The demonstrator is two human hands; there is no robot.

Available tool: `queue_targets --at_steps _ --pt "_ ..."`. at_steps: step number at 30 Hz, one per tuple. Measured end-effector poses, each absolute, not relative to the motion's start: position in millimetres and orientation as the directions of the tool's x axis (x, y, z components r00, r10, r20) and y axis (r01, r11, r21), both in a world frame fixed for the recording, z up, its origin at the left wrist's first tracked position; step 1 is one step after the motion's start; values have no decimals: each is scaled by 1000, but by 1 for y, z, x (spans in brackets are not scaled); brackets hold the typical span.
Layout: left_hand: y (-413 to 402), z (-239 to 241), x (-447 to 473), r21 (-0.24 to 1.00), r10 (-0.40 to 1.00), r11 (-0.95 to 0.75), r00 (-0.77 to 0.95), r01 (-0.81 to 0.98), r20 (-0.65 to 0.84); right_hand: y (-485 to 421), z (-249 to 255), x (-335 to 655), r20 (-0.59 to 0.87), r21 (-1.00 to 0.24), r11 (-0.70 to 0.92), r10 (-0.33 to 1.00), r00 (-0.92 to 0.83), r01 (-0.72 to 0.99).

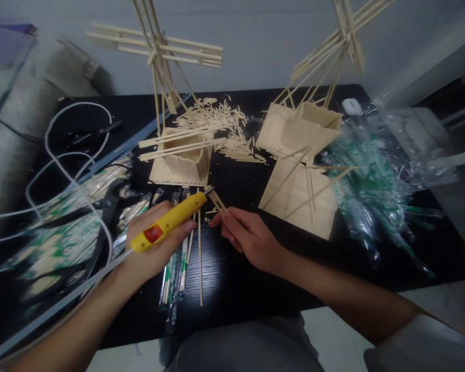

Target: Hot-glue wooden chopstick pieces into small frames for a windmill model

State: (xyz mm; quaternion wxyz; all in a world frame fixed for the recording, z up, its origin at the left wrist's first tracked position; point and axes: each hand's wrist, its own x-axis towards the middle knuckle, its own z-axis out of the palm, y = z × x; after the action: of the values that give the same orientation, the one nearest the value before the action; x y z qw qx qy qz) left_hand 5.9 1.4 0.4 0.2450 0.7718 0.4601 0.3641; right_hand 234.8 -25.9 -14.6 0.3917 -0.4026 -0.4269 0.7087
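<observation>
My left hand (155, 248) is wrapped round a yellow glue gun (174, 219) with a red switch, its tip pointing up and right. That tip meets a short piece of wooden sticks (217, 200), which my right hand (248, 235) pinches between thumb and fingers. Both hands hover over the black table (236, 279), just in front of a small box built of sticks (184, 155) with a windmill frame (158, 49) rising from it.
A second stick house with a flat stick panel (298, 194) stands to the right, under another windmill frame (343, 36). Loose cut sticks (220, 124) lie behind. Wrapped chopsticks (174, 274), black pliers (104, 206), white cables (58, 160) and crumpled plastic wrappers (375, 175) surround the work.
</observation>
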Motion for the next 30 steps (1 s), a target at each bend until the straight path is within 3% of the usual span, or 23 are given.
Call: queue_targets --at_steps 4,8,12,16,20,24,30 --pt "0 -1 5 699 885 -451 381 555 269 -28 -15 234 -176 -968 -223 929 -325 -115" --pt "0 0 6 704 905 -424 303 570 300 -27 -15 235 -156 -981 -184 936 -316 -58" --pt "-1 2 7 688 894 -440 355 577 274 -29 -17 236 -140 -989 -151 940 -311 -10" --pt "0 0 6 691 903 -425 319 585 286 -30 -17 236 -155 -986 -165 939 -306 -6" --pt "0 -1 8 705 871 -474 396 527 291 -29 -15 237 -170 -984 -179 938 -301 -4" --pt "-1 -1 9 718 895 -442 323 538 308 -29 -15 236 -179 -982 -190 937 -299 -8" --pt "-1 -3 6 702 868 -476 408 529 282 -29 -17 235 -190 -978 -207 932 -310 -25"
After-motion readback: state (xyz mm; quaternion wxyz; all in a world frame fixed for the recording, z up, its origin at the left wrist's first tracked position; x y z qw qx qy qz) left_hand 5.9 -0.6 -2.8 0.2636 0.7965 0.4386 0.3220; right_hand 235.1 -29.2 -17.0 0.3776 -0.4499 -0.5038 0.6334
